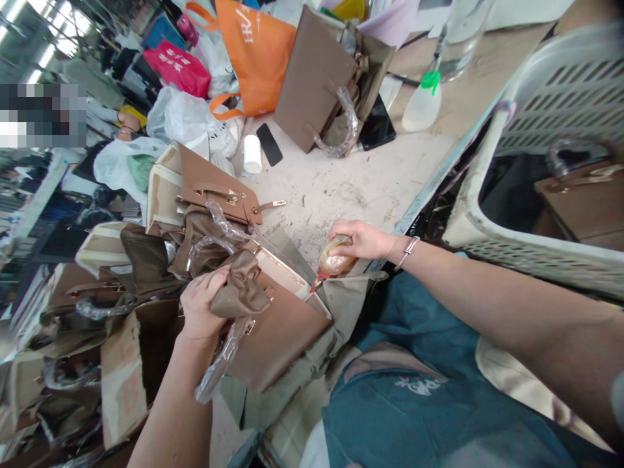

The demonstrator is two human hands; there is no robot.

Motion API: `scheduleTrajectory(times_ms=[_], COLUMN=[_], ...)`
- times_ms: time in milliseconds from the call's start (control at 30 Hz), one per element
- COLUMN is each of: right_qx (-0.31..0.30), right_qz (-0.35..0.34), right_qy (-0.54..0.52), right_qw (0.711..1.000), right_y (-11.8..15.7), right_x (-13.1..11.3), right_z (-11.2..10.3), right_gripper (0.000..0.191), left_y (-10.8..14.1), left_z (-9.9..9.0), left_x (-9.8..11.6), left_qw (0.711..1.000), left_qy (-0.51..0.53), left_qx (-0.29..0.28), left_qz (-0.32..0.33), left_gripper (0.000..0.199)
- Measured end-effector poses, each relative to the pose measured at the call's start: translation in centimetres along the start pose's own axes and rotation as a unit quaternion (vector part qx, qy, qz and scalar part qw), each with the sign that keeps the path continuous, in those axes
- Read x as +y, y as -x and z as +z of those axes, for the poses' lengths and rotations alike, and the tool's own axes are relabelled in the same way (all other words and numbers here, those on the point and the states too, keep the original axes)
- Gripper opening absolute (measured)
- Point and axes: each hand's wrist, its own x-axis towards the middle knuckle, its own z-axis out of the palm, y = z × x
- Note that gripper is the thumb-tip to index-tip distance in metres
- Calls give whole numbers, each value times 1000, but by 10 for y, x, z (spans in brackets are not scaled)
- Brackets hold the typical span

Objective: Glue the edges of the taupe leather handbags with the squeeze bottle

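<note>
Right hand point(358, 240), centre of the frame: fingers are curling together round a squeeze bottle point(336, 260), clamping its amber body. The bottle is tilting, its red tip pointing down and left at the open edge of a brown bag point(283, 338); whether the tip is touching cannot be told. The forearm is reaching in from the right edge, a bracelet point(407, 252) circling the wrist.

Left hand point(205, 302), left of centre: fingers are closing on bunched brown lining point(242, 286), gripping it at the bag's opening. The forearm is rising from the bottom edge, leaning slightly right.

Brown bag, lower centre: it is lying tilted, its pale inner edge showing, a plastic-wrapped handle point(221, 367) hanging beside the left wrist.

Surroundings: a second handbag point(312, 78) is standing at upper centre, next to an orange bag point(258, 62). A black phone point(269, 145) is lying beside a white roll point(252, 154). A plastic basket point(536, 237) is occupying the right side.
</note>
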Motion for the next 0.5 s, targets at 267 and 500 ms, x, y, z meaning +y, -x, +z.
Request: scheduleTrajectory(times_ms=[267,500], right_qx=[21,-11], right_qz=[-10,0], right_qy=[8,1], right_qw=[1000,1000], right_y=[-1,0], right_x=[1,2], right_z=[1,3], right_gripper=[22,23], left_y=[-1,-1], left_z=[-3,-5], left_x=[1,3], left_qw=[1000,1000], left_qy=[7,-10], left_qx=[4,16], left_qz=[7,15], left_gripper=[18,18])
